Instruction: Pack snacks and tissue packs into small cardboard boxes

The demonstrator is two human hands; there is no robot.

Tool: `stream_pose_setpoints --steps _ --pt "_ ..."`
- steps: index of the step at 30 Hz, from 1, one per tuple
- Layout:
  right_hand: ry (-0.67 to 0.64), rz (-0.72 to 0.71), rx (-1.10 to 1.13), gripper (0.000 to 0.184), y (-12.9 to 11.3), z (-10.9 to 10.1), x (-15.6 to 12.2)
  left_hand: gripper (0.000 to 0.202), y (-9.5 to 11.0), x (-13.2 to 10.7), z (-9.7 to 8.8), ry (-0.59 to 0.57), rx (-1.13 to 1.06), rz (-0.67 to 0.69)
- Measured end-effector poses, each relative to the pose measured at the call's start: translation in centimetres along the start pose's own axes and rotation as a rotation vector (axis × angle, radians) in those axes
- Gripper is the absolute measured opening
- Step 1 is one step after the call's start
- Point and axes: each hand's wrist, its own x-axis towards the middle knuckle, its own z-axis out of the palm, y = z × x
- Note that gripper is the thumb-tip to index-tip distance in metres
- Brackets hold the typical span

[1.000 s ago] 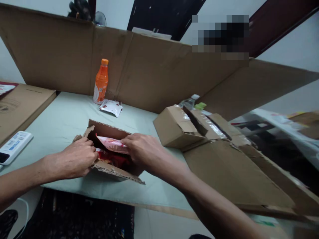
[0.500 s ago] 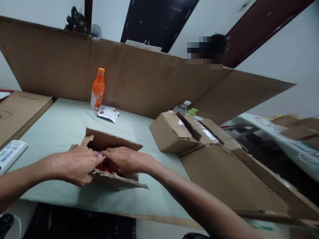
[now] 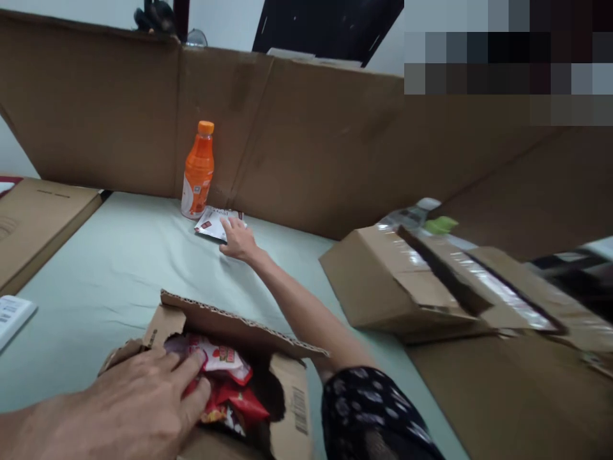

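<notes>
An uncovered cardboard box (image 3: 293, 409) stands in front of me with a white-and-pink packet (image 3: 225, 359) and a red packet (image 3: 244, 402) inside. My left hand (image 3: 148, 396) lies over its left side, fingers stretched out and touching the packets. Farther off, my right hand (image 3: 238, 239) reaches past the box, fingers spread on the right edge of a white packet (image 3: 213, 225) lying flat on the cloth. That hand is open; its fingertips partly cover the packet. Just behind stands an orange bottle (image 3: 198, 171) with an orange cap.
A cardboard screen (image 3: 316, 140) runs along the back. On the right are opened cardboard boxes (image 3: 378, 281), with a clear bottle (image 3: 416, 214) behind them. A flat carton (image 3: 43, 223) and a white device (image 3: 14, 319) lie at the left on the pale green cloth (image 3: 129, 255).
My right hand has left the box and moved forward to the white packet. My left hand stays at the box, its fingers now flatter. The view has come closer to the box.
</notes>
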Motion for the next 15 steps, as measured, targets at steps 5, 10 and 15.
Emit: stream_pose_setpoints --steps 5,10,15 --pt "0.024 0.099 0.126 0.044 1.0 2.7 2.3 0.078 -0.4 -0.1 0.0 0.047 -0.059 0.045" --pt "0.169 0.108 0.318 0.042 2.9 -1.6 -2.4 0.063 -1.1 0.0 0.5 0.108 -0.122 0.113" --pt "0.505 -0.142 0.802 0.03 0.8 -10.4 -16.2 0.055 -2.0 0.1 0.8 0.222 -0.139 0.208"
